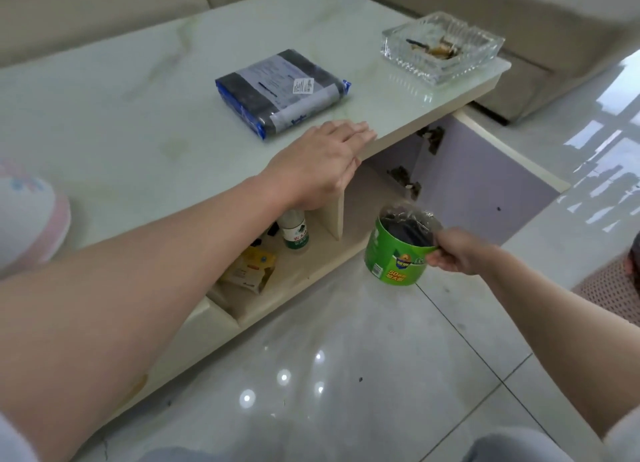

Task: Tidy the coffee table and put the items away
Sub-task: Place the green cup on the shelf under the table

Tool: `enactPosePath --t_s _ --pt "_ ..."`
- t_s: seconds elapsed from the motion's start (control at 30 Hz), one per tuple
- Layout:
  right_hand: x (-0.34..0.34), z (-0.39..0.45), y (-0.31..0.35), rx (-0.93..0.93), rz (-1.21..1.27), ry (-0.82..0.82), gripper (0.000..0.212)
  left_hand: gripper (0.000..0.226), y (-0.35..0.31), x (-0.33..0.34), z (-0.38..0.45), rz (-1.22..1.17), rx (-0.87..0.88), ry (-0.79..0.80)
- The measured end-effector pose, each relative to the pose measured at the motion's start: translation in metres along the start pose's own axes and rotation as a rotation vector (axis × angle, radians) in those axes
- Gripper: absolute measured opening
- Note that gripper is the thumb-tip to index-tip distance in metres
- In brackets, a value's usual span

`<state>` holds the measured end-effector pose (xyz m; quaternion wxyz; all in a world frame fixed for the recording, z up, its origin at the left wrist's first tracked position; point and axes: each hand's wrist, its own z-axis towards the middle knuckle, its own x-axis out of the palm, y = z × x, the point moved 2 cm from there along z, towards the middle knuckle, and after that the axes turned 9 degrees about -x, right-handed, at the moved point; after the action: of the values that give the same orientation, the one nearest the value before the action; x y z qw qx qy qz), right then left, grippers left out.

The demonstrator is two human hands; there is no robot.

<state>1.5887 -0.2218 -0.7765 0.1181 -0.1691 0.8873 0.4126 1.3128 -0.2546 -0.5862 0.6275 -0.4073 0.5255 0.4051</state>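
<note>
The left hand (323, 160) lies flat, fingers straight, on the surface (138, 91) edge. The right hand (457, 250) pinches a green roll (394, 253) before the open cabinet door (485, 181).

Marble coffee table (145, 122), packet (282, 92), glass ashtray (441, 46)

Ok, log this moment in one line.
left hand: flat on table edge | right hand: holds green roll by open cabinet door | packet, ashtray on top
</note>
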Motion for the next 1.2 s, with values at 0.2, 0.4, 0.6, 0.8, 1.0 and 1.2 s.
enactPosePath --t_s 0.2,0.4,0.6,0.8,1.0,1.2 --pt "0.018 0.027 0.067 -0.159 0.094 -0.133 0.027 0.056 0.004 0.002 0.003 -0.017 -0.018 0.04" --pt "0.048 0.046 0.074 -0.13 0.318 -0.093 0.032 0.065 0.003 0.0 0.002 -0.02 -0.02 0.044" --pt "0.063 0.044 0.061 -0.091 0.563 0.065 0.041 0.063 0.002 0.0 0.0 -0.052 -0.03 0.03" --pt "0.045 0.058 0.041 -0.267 0.246 -0.291 0.052 0.063 0.001 0.002 0.0 -0.043 -0.035 0.029" --pt "0.066 0.076 0.056 -0.322 0.431 0.012 0.052 0.071 0.002 0.001 0.0 -0.046 -0.039 0.031" --pt "0.083 0.075 0.072 -0.322 0.611 0.023 0.035 0.073 0.002 0.002 0.001 -0.041 -0.038 0.023"
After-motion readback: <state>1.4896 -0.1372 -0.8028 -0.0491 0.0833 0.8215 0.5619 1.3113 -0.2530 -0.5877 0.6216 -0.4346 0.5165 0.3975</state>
